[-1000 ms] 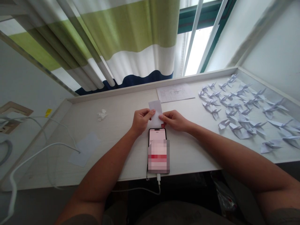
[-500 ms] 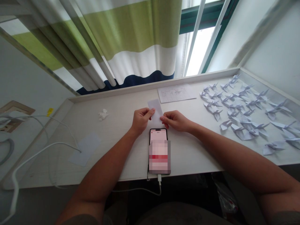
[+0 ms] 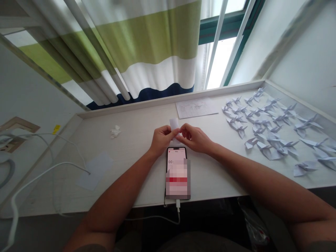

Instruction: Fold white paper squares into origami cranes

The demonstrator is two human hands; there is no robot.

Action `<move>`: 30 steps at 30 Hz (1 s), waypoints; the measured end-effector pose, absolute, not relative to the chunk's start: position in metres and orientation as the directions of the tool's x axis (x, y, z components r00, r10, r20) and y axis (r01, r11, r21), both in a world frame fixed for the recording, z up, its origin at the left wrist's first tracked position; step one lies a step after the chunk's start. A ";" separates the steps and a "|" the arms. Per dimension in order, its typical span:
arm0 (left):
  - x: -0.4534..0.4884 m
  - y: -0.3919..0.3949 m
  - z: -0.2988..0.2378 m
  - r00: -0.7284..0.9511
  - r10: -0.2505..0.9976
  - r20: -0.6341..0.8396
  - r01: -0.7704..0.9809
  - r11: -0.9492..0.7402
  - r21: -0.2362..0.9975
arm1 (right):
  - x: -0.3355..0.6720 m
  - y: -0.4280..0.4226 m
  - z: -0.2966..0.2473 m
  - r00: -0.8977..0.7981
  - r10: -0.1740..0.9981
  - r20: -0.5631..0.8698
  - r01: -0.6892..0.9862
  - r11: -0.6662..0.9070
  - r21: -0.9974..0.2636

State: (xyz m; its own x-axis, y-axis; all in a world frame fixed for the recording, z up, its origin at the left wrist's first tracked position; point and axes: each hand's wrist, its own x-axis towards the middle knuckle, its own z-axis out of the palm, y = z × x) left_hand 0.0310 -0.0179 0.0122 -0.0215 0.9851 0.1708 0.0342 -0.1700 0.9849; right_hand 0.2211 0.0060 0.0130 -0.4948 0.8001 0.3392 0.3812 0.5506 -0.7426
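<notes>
A small white sheet of paper stands between my hands above the desk, partly covered by my fingers. It looks narrower now, as if turned or folded; I cannot tell which. My left hand pinches its left side between thumb and fingers. My right hand is closed on its right side, with the fingertips of both hands almost meeting. Just below the hands lies a phone with a lit screen, partly blurred out, and a white charging plug in its lower end.
Many folded paper cranes spread over the desk's right side. A printed sheet stack lies at the back. To the left are a crumpled white scrap, a flat paper sheet and a white cable. A raised rim borders the desk.
My right hand has come closer to the left one, and the fingertips now nearly meet over the paper. Less of the sheet shows. The view has tilted slightly.
</notes>
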 end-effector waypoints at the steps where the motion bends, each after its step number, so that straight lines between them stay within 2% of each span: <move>1: 0.032 -0.018 0.013 -0.013 0.986 0.165 0.020 -0.165 0.986 | 0.221 0.006 0.013 -0.510 0.798 0.321 0.389 0.547 -0.742; 6: 0.036 -0.021 0.014 0.025 0.990 0.137 -0.029 -0.137 0.990 | 0.220 0.004 0.013 -0.565 0.760 0.321 0.342 0.570 -0.747; 9: 0.038 -0.022 0.013 0.013 0.991 0.130 -0.083 -0.128 0.988 | 0.219 0.004 0.010 -0.537 0.774 0.335 0.259 0.530 -0.808; 13: 0.033 -0.020 0.013 -0.022 0.990 0.141 -0.116 -0.143 0.983 | 0.220 0.012 0.006 -0.477 0.830 0.289 0.044 0.351 -0.936; 17: 0.025 -0.016 0.012 -0.034 0.991 0.132 -0.042 -0.133 0.990 | 0.221 0.021 0.003 -0.412 0.891 0.191 -0.123 0.153 -0.981; 22: 0.019 -0.012 0.009 0.072 0.986 0.149 -0.017 -0.148 0.989 | 0.221 0.023 0.003 -0.425 0.895 0.134 -0.151 0.076 -0.986; 25: 0.017 -0.009 0.007 0.077 0.986 0.149 -0.032 -0.147 0.989 | 0.223 0.026 0.002 -0.379 0.915 0.140 -0.171 0.079 -0.982; 30: 0.012 -0.005 0.006 0.110 0.993 0.046 -0.037 -0.043 0.998 | 0.228 0.032 0.001 -0.331 0.935 0.130 -0.189 0.069 -0.979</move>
